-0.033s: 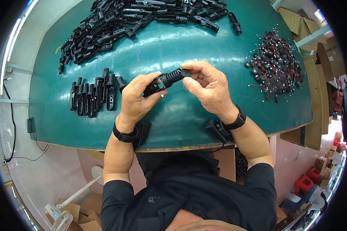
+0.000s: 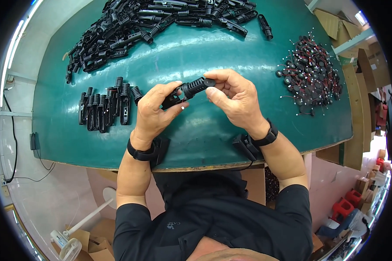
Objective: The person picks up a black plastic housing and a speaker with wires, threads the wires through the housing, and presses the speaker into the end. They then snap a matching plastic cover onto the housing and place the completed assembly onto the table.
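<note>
My left hand (image 2: 154, 106) is closed around the body of a black plastic housing (image 2: 191, 88) with a ribbed, spring-like end, held tilted above the table. A small round black disc (image 2: 209, 82) sits at the tip of that ribbed end. Thumb and forefinger of my right hand (image 2: 235, 98) pinch the disc; its other fingers curl loosely. By my left thumb shows a small white tip (image 2: 183, 108), like those on the wired discs at the right. Most of the housing's lower part is hidden by my left fingers.
The green table (image 2: 196, 143) carries a big heap of similar black housings (image 2: 130, 30) at the far left. A row of housings (image 2: 102, 106) lies left of my hands. Round black discs with red wires (image 2: 311, 74) are piled at right. Cardboard (image 2: 357, 108) stands beyond the right edge.
</note>
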`<state>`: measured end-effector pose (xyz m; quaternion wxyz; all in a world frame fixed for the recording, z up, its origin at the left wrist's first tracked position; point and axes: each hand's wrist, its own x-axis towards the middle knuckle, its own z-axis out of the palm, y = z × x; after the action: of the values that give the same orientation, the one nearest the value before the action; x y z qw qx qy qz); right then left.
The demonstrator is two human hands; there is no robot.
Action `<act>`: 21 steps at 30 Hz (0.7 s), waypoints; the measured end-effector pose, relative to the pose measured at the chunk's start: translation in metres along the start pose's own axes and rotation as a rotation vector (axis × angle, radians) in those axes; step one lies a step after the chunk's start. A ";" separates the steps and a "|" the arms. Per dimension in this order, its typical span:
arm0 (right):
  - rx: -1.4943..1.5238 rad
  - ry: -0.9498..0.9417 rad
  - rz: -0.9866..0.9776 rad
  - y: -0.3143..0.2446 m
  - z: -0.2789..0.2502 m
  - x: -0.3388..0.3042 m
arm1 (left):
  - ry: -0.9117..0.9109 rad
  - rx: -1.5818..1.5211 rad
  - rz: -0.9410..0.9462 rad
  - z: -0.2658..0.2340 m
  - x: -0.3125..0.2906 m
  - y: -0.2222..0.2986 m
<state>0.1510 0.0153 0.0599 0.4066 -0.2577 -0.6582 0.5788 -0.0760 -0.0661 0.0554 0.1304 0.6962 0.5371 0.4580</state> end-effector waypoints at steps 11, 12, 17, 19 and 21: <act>-0.023 -0.024 -0.005 0.009 -0.003 0.002 | 0.005 0.004 0.018 -0.004 -0.003 -0.005; 0.013 -0.015 0.032 0.008 -0.002 0.002 | 0.000 0.007 0.008 -0.004 -0.003 -0.005; 0.042 -0.033 0.025 0.009 -0.004 0.005 | -0.015 0.017 -0.018 -0.006 -0.004 -0.003; 0.030 -0.034 0.062 0.007 -0.004 0.006 | -0.034 0.028 -0.032 -0.007 -0.005 -0.003; 0.022 -0.033 0.080 0.005 -0.004 0.006 | -0.043 0.031 -0.037 -0.007 -0.005 -0.002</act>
<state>0.1510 0.0234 0.0567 0.3754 -0.2696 -0.6475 0.6060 -0.0828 -0.0717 0.0552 0.1396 0.6979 0.5539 0.4319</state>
